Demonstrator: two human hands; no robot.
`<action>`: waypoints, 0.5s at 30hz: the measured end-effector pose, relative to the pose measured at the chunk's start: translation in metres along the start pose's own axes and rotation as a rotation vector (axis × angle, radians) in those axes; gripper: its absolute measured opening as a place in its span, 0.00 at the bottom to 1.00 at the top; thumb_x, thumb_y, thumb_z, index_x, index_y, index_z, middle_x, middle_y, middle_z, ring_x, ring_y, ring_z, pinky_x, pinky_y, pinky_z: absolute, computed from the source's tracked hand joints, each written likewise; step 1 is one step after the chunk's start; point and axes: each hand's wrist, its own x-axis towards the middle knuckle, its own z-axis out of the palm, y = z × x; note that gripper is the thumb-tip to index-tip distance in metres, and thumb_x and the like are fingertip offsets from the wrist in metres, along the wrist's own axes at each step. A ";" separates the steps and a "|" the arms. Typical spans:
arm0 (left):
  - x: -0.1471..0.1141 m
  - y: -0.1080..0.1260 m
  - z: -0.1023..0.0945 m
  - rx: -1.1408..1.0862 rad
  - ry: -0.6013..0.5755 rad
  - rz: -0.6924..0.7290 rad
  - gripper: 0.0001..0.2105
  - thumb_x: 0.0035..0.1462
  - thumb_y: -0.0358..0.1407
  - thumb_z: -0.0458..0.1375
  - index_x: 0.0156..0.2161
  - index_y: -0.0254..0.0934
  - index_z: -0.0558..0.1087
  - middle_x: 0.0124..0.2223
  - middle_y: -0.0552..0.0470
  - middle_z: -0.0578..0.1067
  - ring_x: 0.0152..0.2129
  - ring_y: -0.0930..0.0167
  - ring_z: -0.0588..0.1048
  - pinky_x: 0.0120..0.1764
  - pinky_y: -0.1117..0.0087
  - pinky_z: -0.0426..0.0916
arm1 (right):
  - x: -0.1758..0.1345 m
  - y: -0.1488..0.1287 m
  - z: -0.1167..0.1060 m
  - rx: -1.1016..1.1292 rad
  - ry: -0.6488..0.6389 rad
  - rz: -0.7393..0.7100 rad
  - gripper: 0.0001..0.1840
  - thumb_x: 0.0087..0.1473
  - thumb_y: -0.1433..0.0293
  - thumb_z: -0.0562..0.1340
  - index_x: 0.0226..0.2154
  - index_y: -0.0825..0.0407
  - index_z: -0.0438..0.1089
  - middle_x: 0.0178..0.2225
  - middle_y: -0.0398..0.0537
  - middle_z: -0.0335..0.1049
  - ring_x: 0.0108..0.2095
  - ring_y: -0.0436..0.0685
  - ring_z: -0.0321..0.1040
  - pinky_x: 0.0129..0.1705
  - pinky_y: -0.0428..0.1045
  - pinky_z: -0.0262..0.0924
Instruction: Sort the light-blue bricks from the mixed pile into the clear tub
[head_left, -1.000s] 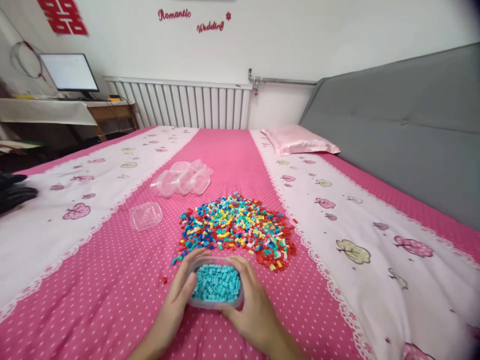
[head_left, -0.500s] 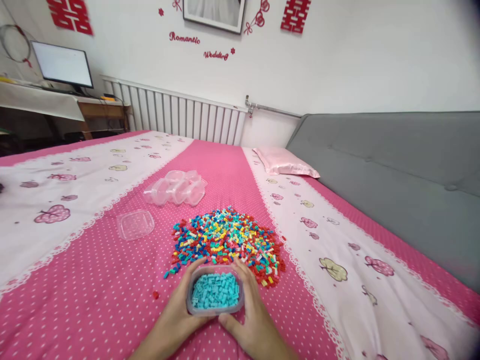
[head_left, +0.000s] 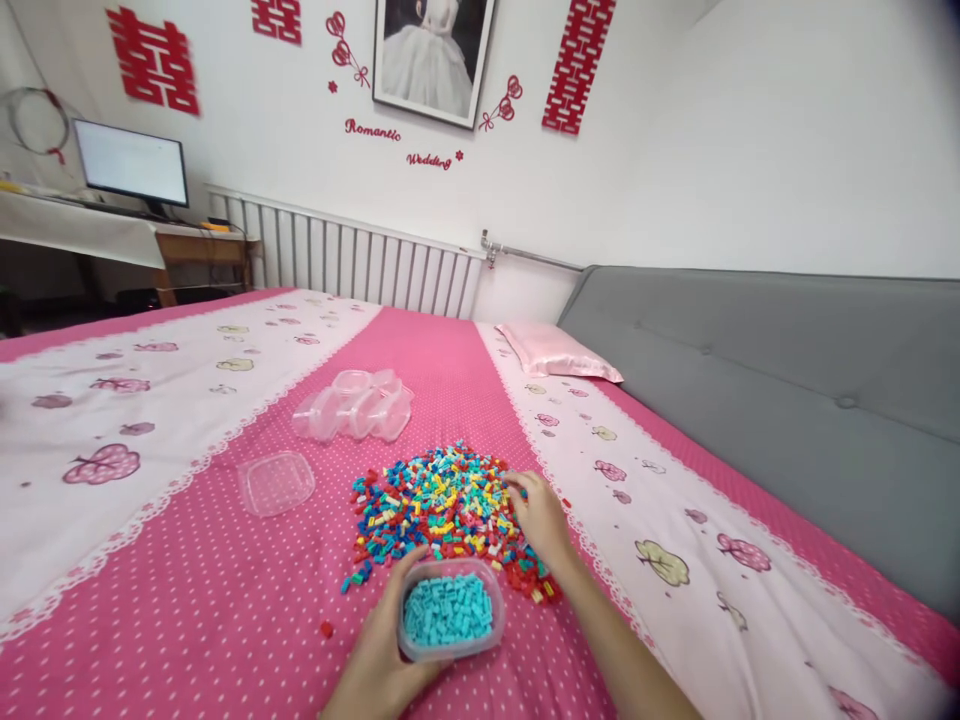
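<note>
A clear plastic container [head_left: 498, 632] filled with turquoise building bricks [head_left: 448, 610] is tilted a little toward me, near the bed's front. My left hand [head_left: 386, 645] is wrapped round its left side, thumb and fingers along the wall. Just beyond it spreads a heap of small mixed-colour building bricks [head_left: 442, 505] in red, blue, yellow, teal and white. At the heap's right edge is my right hand [head_left: 541, 515], its fingers bent inward and close together at the bricks. Whatever lies between those fingertips is too small to make out.
A clear lid [head_left: 277, 484] lies left of the heap. Behind it several clear containers [head_left: 356, 405] are grouped together. One red brick [head_left: 326, 629] sits apart on the pink dotted bedsheet [head_left: 225, 580]. A pink pillow [head_left: 555, 352] rests by the grey headboard [head_left: 750, 350].
My right hand has let go of the container and moved forward and right to the heap. My left hand still holds the container. The view has tipped upward.
</note>
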 end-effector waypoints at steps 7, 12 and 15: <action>-0.002 0.003 0.005 -0.009 0.029 0.012 0.42 0.48 0.46 0.70 0.65 0.44 0.57 0.60 0.41 0.70 0.58 0.53 0.69 0.57 0.54 0.68 | 0.013 -0.011 0.020 -0.300 -0.132 0.067 0.09 0.64 0.66 0.63 0.42 0.54 0.73 0.44 0.48 0.74 0.46 0.58 0.72 0.51 0.59 0.67; -0.001 -0.006 0.007 0.038 0.024 0.049 0.45 0.51 0.47 0.67 0.67 0.45 0.48 0.59 0.39 0.69 0.56 0.53 0.71 0.56 0.51 0.69 | 0.012 -0.014 0.023 -0.425 -0.175 0.116 0.11 0.64 0.65 0.62 0.45 0.54 0.72 0.45 0.49 0.73 0.44 0.57 0.72 0.49 0.58 0.69; -0.001 -0.005 0.007 0.054 -0.011 0.063 0.44 0.52 0.47 0.67 0.67 0.45 0.47 0.60 0.39 0.69 0.56 0.53 0.71 0.56 0.53 0.70 | 0.011 -0.014 0.024 -0.444 -0.180 0.113 0.11 0.64 0.64 0.62 0.45 0.54 0.72 0.45 0.49 0.73 0.44 0.57 0.73 0.48 0.57 0.69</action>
